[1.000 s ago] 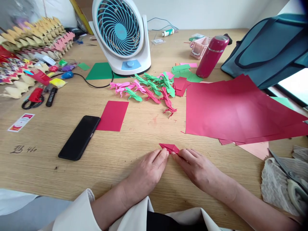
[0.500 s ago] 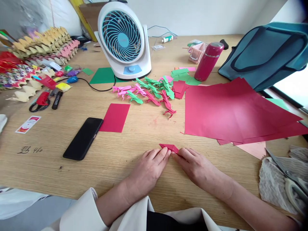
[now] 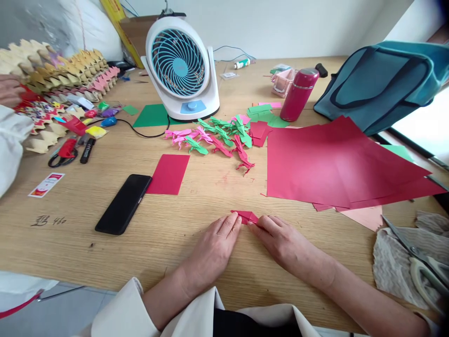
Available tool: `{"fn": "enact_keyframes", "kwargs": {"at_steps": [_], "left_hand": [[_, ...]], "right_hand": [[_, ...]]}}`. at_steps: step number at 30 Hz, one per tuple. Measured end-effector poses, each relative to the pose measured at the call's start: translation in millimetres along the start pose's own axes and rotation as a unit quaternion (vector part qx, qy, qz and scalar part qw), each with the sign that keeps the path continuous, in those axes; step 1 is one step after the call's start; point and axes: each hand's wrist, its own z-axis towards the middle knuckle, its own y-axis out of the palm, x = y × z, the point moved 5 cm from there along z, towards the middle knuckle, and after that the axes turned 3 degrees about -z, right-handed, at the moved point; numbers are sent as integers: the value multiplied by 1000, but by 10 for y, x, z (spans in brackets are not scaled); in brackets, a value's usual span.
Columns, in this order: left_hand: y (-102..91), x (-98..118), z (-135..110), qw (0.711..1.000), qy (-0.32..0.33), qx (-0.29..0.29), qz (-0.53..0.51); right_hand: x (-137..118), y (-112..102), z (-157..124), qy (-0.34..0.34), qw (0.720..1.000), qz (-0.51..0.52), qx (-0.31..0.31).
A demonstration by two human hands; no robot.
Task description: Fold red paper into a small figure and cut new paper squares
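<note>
A small folded piece of red paper [image 3: 248,216] lies on the wooden table between my hands. My left hand [image 3: 220,242] presses its left end flat, fingers together on top. At the right end, my right hand [image 3: 280,238] pinches the paper's edge between thumb and curled fingers. Beyond them is a pile of folded paper figures [image 3: 220,135] in pink, green and red. A red paper rectangle [image 3: 169,174] lies to the left, partly beside a black phone [image 3: 123,204]. Large red sheets [image 3: 336,164] spread out on the right.
A white fan [image 3: 182,65] stands at the back, near a red flask [image 3: 300,95] and a teal bag [image 3: 379,84]. Scissors [image 3: 417,257] rest on a crumpled cloth at right. At far left, another person's sleeve [image 3: 12,145] and hand [image 3: 10,90] reach in by paper strips.
My left fingers have shifted slightly left along the folded paper, away from my right hand. Another person's hand and sleeve have come in at the far left. The view has shifted slightly.
</note>
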Motion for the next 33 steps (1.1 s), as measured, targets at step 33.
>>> {"fn": "enact_keyframes", "kwargs": {"at_steps": [33], "left_hand": [[-167,-222,92,983,-167,-7,-74]], "right_hand": [[15,46,-19,11,1000,13,-8]]}}
